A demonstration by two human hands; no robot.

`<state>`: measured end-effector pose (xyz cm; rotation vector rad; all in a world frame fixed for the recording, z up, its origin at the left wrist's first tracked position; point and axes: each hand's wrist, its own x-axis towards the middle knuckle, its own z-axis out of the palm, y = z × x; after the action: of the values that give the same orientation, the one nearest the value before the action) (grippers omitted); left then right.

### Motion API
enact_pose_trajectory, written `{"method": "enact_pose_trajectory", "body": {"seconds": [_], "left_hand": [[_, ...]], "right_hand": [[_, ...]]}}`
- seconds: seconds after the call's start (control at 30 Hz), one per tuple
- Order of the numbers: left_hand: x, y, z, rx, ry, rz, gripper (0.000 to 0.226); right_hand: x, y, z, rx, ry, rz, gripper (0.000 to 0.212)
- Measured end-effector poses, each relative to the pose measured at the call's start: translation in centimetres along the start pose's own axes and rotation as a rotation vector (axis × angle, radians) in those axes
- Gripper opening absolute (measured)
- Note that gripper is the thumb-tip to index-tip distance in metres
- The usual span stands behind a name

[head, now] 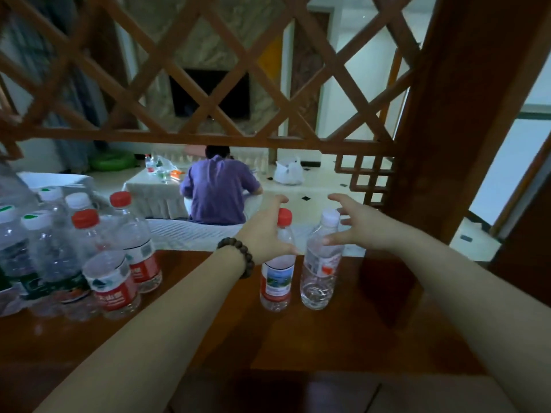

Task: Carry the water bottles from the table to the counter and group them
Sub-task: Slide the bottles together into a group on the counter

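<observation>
At about nine o'clock a cluster of water bottles (74,248) stands packed together on the dark wooden counter (343,332), some with red caps and red labels, others with white caps and dark green labels. Moving toward the centre, the left hand (268,234), a beaded bracelet (238,256) on its wrist, is spread with straight fingers beside the neck of a red-capped bottle (277,274); its thumb lies against the bottle's shoulder, but nothing is clasped. Just right of that bottle, close but seemingly not touching it, stands a white-capped bottle (320,263), also upright on the counter. At roughly two o'clock from it the right hand (357,225) hangs loose and splayed, its thumb near the bottle's shoulder, gripping nothing. Beyond the counter at twelve o'clock, past a wooden lattice screen (208,70), a person in a purple shirt (219,189) sits facing away.
</observation>
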<state>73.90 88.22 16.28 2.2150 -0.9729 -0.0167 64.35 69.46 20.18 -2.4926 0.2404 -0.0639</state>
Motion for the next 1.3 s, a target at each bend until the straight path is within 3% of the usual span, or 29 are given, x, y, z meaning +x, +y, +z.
{"method": "enact_pose_trajectory", "body": {"seconds": [0.2,0.37,0.5,0.73,1.0,1.3], "left_hand": [[-0.4,-1.1,-0.9,-0.016,0.060,-0.057,0.079],[-2.1,-2.3,-5.4,0.008,0.216,-0.081,0.063],[-5.1,-3.6,-9.0,0.036,0.386,-0.152,0.064],[-10.8,-5.6,-12.5,0.143,0.561,-0.356,0.070],[-12.8,-6.6,-10.9,0.277,0.607,-0.551,0.069],[-12.3,-8.9,-8.3,0.331,0.716,-0.556,0.076]], "right_hand": [[0.8,1.2,2.4,0.155,0.065,-0.061,0.042],[3.0,-2.2,2.4,0.246,0.075,-0.191,0.048],[6.2,-6.5,4.5,0.218,0.058,-0.328,0.032],[11.2,-12.9,10.1,0.238,-0.106,-0.512,0.037],[13.8,-16.2,15.9,0.279,-0.243,-0.559,0.055],[14.8,-16.1,17.9,0.415,-0.311,-0.547,0.055]]}}
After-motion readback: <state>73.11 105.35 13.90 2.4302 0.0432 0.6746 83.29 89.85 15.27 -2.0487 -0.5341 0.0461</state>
